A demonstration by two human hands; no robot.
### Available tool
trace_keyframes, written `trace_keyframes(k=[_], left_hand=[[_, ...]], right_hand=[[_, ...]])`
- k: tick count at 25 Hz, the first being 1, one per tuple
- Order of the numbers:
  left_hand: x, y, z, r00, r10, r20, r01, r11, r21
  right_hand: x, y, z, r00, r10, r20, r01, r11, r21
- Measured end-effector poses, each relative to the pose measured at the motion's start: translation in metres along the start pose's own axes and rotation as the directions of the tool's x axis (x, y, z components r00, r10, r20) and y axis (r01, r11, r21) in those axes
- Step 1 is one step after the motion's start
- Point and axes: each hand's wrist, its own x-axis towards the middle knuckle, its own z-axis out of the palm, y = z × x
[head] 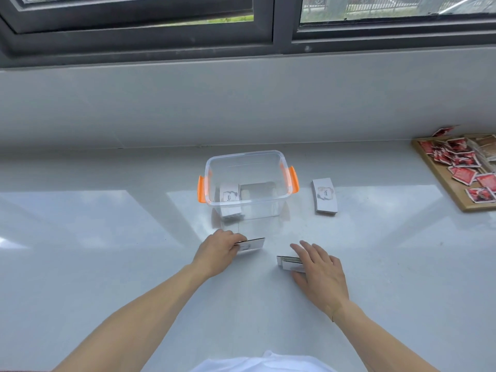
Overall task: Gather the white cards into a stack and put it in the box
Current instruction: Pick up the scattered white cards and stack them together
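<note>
A clear plastic box with orange handles stands mid-table; a stack of white cards lies inside at its left. Just in front of the box, my left hand grips a small stack of white cards by its left end. My right hand rests over another pile of white cards on the table, fingers spread across it and thumb under its near side. A third stack of white cards lies on the table right of the box.
A wooden tray with several red packets sits at the far right edge. A low grey wall and dark window frames run behind the glossy white table.
</note>
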Motion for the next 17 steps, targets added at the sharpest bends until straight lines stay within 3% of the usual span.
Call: trace_keyframes(k=[4, 7, 12, 17], left_hand=[[0.020, 0.042, 0.016, 0.996, 0.067, 0.052, -0.066, 0.998, -0.012], [0.028, 0.068, 0.027, 0.989, 0.087, 0.118, -0.073, 0.991, -0.113], [0.022, 0.096, 0.037, 0.948, 0.071, 0.310, 0.089, 0.876, -0.474], [0.017, 0.111, 0.044, 0.947, 0.079, 0.313, 0.092, 0.863, -0.496]], right_hand=[[-0.003, -0.001, 0.000, 0.997, -0.018, -0.069, 0.015, 0.999, -0.038], [-0.004, -0.001, 0.005, 0.996, -0.016, -0.090, 0.013, 0.999, -0.036], [-0.005, 0.002, 0.013, 0.995, -0.012, -0.099, 0.007, 0.999, -0.052], [-0.003, 0.002, 0.014, 0.994, -0.007, -0.112, 0.001, 0.999, -0.047]])
